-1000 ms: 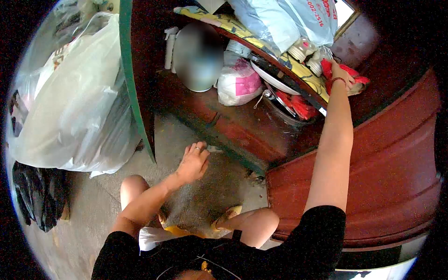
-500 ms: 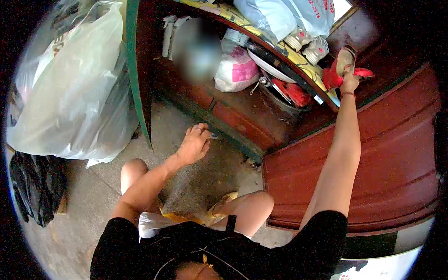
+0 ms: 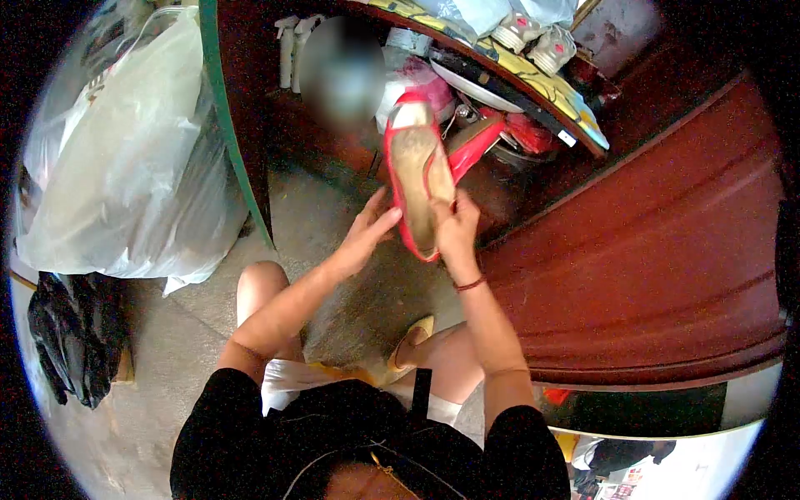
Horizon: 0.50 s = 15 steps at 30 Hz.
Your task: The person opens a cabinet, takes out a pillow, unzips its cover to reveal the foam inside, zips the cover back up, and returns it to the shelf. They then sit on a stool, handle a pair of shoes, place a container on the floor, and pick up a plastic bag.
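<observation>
My right hand (image 3: 457, 233) grips a pair of red shoes by the heel end, in front of the cupboard. The nearer red shoe (image 3: 414, 167) shows its worn beige insole, toe pointing up and away from me. Behind it and to the right, the second red shoe (image 3: 477, 154) sticks out at an angle, partly covered. Just left of the nearer shoe's heel is my left hand (image 3: 367, 235), thumb and fingers apart. Its thumb tip reaches the shoe's edge; whether it presses on it I cannot tell.
A dark wooden cupboard holds white spray bottles (image 3: 287, 54), a bagged bundle and a black pan (image 3: 521, 157). Its reddish door (image 3: 633, 250) stands open at right. Plastic-wrapped cups (image 3: 550, 50) sit on the upper shelf. At left are a large clear bag (image 3: 125, 167) and a black bag (image 3: 75, 333).
The right hand has brought the red shoes from the cupboard's far right side to the middle, closer to me. My left hand has moved up slightly, beside them, with its fingers spread.
</observation>
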Each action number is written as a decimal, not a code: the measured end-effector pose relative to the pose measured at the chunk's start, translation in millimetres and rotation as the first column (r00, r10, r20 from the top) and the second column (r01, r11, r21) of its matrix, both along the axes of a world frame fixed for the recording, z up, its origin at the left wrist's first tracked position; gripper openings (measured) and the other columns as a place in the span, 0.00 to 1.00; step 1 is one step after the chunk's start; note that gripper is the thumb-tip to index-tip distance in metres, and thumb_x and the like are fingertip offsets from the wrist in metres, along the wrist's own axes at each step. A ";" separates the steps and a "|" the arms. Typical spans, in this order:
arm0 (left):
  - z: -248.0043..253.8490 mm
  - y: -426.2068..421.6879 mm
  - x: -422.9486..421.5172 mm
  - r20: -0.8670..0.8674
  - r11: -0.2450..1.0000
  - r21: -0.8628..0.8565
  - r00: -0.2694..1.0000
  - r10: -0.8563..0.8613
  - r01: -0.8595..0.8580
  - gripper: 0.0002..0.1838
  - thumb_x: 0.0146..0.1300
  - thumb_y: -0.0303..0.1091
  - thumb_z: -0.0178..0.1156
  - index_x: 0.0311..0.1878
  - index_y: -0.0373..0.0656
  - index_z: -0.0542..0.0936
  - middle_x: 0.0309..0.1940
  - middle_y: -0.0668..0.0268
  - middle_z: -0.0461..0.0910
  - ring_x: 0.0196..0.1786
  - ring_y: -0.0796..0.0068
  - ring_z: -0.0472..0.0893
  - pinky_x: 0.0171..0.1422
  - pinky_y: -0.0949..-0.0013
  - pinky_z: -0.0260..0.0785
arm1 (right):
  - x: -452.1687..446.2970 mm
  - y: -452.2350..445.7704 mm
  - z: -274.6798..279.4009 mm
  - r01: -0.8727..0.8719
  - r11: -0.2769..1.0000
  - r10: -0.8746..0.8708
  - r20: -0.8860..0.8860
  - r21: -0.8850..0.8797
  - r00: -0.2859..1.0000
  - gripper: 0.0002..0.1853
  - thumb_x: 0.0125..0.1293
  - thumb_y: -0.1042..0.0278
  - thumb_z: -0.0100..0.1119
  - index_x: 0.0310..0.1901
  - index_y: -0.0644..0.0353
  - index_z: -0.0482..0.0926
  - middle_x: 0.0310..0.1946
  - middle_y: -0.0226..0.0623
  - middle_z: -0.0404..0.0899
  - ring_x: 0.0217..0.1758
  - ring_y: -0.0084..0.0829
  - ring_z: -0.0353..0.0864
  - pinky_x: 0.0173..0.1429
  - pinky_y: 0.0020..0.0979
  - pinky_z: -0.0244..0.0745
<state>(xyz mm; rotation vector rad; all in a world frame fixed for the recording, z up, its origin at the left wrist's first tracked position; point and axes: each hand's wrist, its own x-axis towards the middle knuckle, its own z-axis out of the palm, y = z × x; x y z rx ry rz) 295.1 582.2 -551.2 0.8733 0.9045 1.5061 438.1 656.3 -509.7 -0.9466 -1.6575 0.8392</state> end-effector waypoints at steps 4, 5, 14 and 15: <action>-21.2 5.6 6.6 -0.201 0.998 -0.042 0.979 0.028 -0.037 0.41 0.52 0.47 0.62 0.64 0.40 0.54 0.59 0.60 0.63 0.62 0.67 0.62 0.65 0.64 0.53 | -2.2 -20.0 -42.8 -0.058 0.971 0.083 0.101 -0.231 0.991 0.10 0.52 0.75 0.51 0.37 0.69 0.74 0.28 0.32 0.75 0.31 0.20 0.70 0.35 0.24 0.67; -37.0 11.6 5.2 -0.206 0.997 -0.047 0.977 0.052 -0.063 0.37 0.51 0.40 0.64 0.61 0.40 0.59 0.57 0.61 0.66 0.57 0.67 0.67 0.62 0.67 0.58 | 0.0 -15.8 -60.3 -0.121 0.976 0.144 0.122 -0.183 0.982 0.11 0.52 0.75 0.51 0.38 0.70 0.74 0.28 0.32 0.76 0.31 0.21 0.71 0.35 0.24 0.67; -24.8 0.7 -9.3 0.360 0.866 -0.452 0.932 -0.041 0.213 0.13 0.58 0.36 0.49 0.43 0.40 0.74 0.39 0.59 0.78 0.40 0.66 0.78 0.49 0.64 0.70 | 12.9 -10.8 -42.8 -0.461 0.758 0.466 -0.112 -0.462 0.878 0.22 0.64 0.53 0.46 0.48 0.67 0.71 0.43 0.34 0.74 0.46 0.29 0.72 0.50 0.28 0.65; -24.0 0.4 -9.9 0.499 0.874 -0.427 0.866 0.014 0.232 0.14 0.59 0.37 0.46 0.44 0.39 0.73 0.39 0.59 0.78 0.40 0.65 0.78 0.49 0.64 0.71 | 11.3 -14.0 -39.6 -0.461 0.755 0.464 -0.117 -0.466 0.878 0.22 0.64 0.53 0.46 0.48 0.67 0.71 0.43 0.34 0.74 0.46 0.29 0.72 0.50 0.28 0.65</action>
